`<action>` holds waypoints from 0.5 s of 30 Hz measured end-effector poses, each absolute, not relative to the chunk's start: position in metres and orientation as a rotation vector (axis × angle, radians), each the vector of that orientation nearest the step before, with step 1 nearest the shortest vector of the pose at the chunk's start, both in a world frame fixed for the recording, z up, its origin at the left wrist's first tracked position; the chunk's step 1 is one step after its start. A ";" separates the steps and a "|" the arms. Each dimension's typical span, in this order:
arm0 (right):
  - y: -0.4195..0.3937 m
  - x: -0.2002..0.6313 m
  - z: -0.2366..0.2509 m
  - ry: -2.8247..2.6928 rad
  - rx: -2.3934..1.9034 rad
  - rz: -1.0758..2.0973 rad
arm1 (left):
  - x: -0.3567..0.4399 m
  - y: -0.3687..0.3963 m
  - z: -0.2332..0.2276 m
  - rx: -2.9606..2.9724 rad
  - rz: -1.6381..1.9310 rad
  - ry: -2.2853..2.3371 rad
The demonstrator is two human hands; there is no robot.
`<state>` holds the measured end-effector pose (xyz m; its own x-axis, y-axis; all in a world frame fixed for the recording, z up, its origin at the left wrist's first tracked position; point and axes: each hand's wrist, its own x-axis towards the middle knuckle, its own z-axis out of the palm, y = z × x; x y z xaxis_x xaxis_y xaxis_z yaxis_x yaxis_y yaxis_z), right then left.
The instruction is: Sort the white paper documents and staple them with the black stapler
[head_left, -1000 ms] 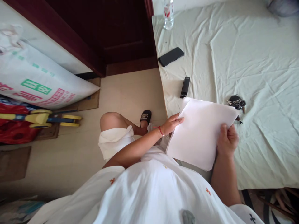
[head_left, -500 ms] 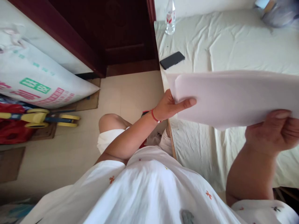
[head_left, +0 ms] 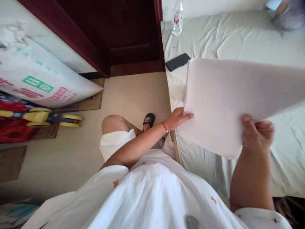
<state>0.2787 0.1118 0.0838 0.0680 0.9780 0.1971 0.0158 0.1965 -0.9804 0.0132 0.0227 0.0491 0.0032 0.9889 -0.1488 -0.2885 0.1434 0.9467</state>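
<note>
Head view: right hand [head_left: 257, 135] pinches paper stack [head_left: 228, 98] at its near edge, left hand [head_left: 177, 118] pinching the opposite side; both grips should stay even, preventing sag.

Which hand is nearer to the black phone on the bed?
Left. The left hand is just below the black phone, at the paper's left edge; the right hand is farther right.
</note>
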 end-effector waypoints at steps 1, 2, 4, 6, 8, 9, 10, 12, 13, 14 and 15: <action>0.108 0.279 0.086 -1.279 -1.090 1.044 | 0.017 0.018 0.050 0.828 1.238 1.086; 0.105 0.278 0.088 -1.318 -1.089 1.098 | 0.022 0.012 0.049 0.773 1.246 1.096; 0.100 0.276 0.089 -1.400 -1.120 1.245 | 0.030 0.002 0.044 0.636 1.269 1.087; 0.097 0.276 0.085 -1.447 -1.140 1.381 | 0.036 -0.007 0.036 0.468 1.289 1.051; 0.094 0.279 0.077 -1.459 -1.138 1.511 | 0.039 -0.013 0.030 0.299 1.327 1.032; 0.092 0.281 0.072 -1.443 -1.146 1.573 | 0.039 -0.014 0.029 0.224 1.362 1.037; 0.088 0.284 0.067 -1.408 -1.158 1.622 | 0.038 -0.015 0.028 0.160 1.405 1.047; 0.078 0.287 0.057 -1.296 -1.175 1.674 | 0.036 -0.015 0.028 0.058 1.499 1.071; 0.072 0.287 0.053 -1.234 -1.146 1.683 | 0.035 -0.015 0.028 0.017 1.535 1.074; 0.065 0.285 0.049 -1.183 -1.104 1.707 | 0.035 -0.015 0.029 -0.018 1.558 1.071; 0.058 0.282 0.046 -1.139 -1.061 1.745 | 0.035 -0.015 0.029 -0.048 1.571 1.064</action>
<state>0.2816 0.0576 0.0463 -0.3455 0.9115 -0.2231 -0.1628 -0.2924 -0.9423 0.0355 -0.0145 0.0289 -0.3200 0.7651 -0.5587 -0.8028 0.0942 0.5888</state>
